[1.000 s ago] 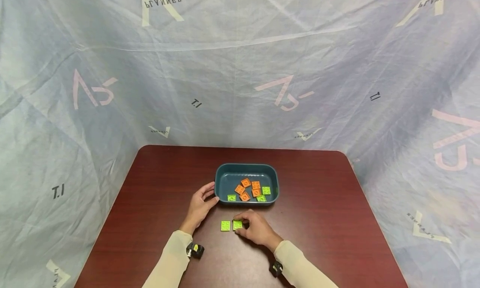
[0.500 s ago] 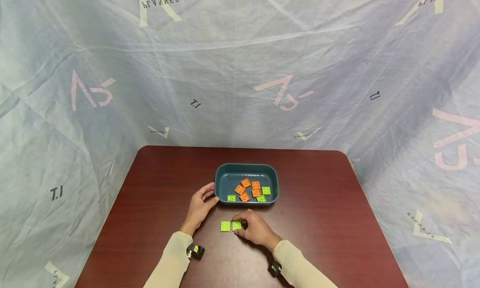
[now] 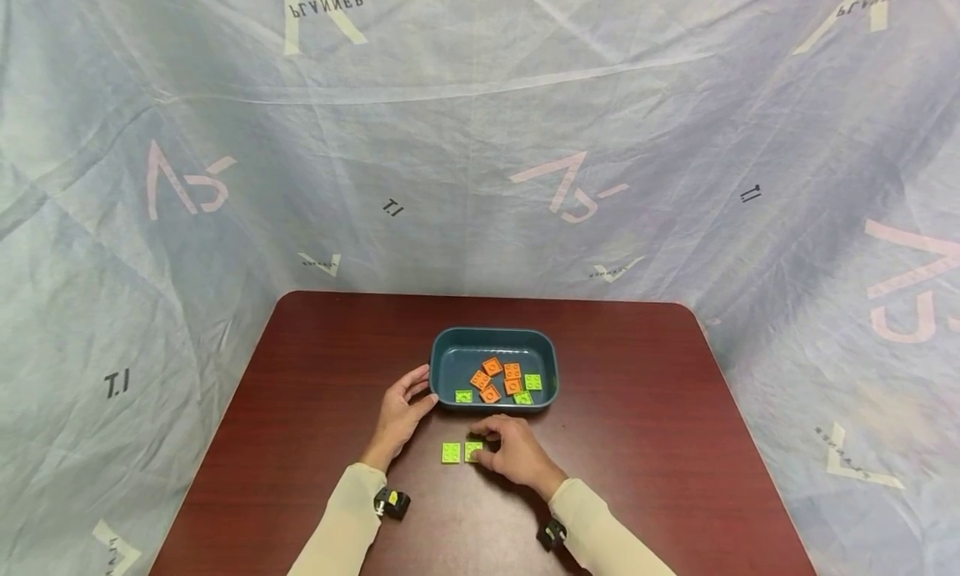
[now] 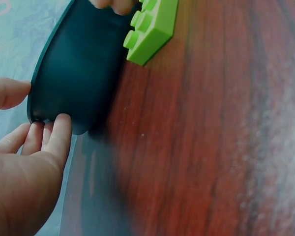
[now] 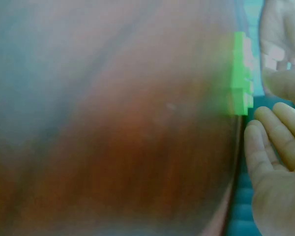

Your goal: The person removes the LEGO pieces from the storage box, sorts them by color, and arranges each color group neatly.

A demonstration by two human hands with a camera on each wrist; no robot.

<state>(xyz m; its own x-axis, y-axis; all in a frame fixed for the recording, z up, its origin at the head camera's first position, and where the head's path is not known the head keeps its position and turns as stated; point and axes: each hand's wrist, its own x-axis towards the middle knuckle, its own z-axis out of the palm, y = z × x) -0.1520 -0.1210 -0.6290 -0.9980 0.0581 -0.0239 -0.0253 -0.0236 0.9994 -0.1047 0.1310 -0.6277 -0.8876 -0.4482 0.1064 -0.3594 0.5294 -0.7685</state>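
Probably lining up bricks (image 3: 450,453): right hand (image 3: 517,453) loosely spread at one, left hand (image 3: 399,418) against tub (image 3: 492,330). Next, lift clear I guess.

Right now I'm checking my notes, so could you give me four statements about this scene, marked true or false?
1. Two green bricks lie on the table outside the tray. True.
2. Every brick in the tray is green. False: orange bricks lie there too.
3. The left hand touches the tray. True.
4. The right hand is inside the tray. False: it is outside, beside a green brick on the table.
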